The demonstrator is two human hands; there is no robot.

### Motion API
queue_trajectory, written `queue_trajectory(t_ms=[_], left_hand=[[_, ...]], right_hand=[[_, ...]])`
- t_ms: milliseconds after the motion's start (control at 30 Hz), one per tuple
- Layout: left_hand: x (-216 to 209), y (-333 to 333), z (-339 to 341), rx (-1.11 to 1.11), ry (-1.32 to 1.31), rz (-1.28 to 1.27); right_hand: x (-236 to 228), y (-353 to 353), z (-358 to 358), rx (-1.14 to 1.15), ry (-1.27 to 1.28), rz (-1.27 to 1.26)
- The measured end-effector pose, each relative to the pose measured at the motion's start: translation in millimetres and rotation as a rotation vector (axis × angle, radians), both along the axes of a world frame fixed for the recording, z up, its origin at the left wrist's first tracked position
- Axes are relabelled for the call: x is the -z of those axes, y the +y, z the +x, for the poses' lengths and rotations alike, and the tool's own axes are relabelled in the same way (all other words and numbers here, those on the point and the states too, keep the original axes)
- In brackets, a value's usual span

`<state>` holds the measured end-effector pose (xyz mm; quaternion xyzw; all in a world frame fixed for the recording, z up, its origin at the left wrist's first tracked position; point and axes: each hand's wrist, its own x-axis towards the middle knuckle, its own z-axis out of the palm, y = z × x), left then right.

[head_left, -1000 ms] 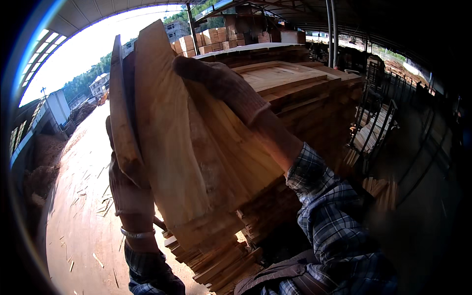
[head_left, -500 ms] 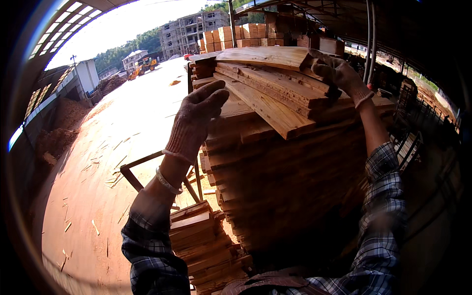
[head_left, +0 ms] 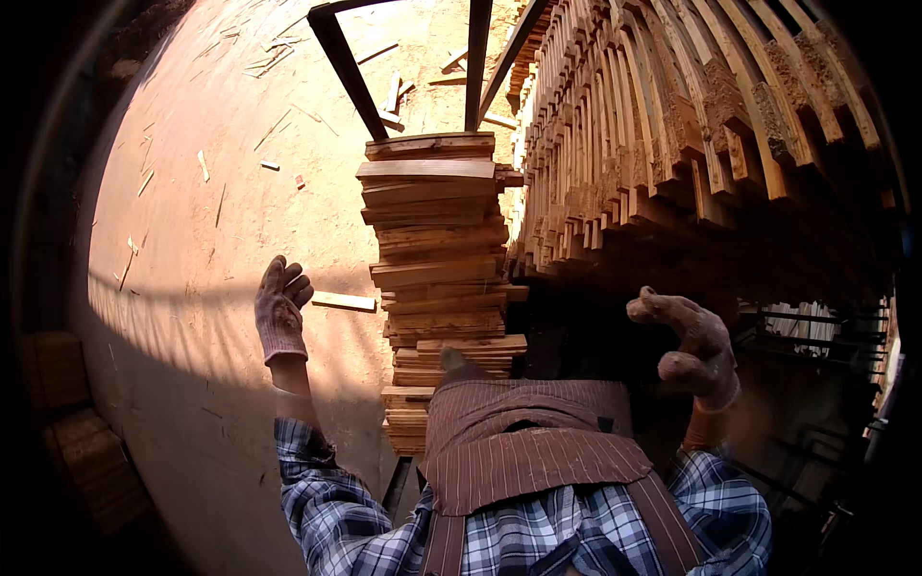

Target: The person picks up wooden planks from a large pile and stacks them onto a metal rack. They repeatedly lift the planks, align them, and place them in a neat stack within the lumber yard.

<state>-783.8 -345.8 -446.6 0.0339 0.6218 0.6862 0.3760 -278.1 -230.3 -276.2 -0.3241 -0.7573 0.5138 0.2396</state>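
My left hand (head_left: 281,309), in a dusty knit glove, hangs over the floor left of a stack of short wooden boards (head_left: 437,240). Its fingers are loosely bent and hold nothing. On the other side, my right hand (head_left: 693,348), gloved too, is raised below the larger pile of boards (head_left: 615,144). Its thumb and fingers stand apart with nothing between them. Neither hand touches wood. The short stack rises directly in front of me, its boards lying unevenly on one another.
A dark metal frame (head_left: 475,67) stands behind the short stack. Wood scraps (head_left: 344,301) and splinters lie on the dusty floor (head_left: 211,374). Dim metal rails (head_left: 816,322) stand at the right, and dark blocks (head_left: 86,451) at the lower left.
My view has tipped down from the top of the large pile to the short stack and floor. Both hands have come down and apart; my right hand has left the boards on top.
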Motion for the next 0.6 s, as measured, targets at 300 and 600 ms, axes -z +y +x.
queue_trajectory(t_ms=[300,600], left_hand=[[237,-41,20,-0.080,-0.493,-0.178],[364,140,58,-0.037,-0.645,-0.054]], right_hand=[[362,68,-110,0.422,0.174,-1.207],[602,278,-155,0.788,0.254,-1.016]])
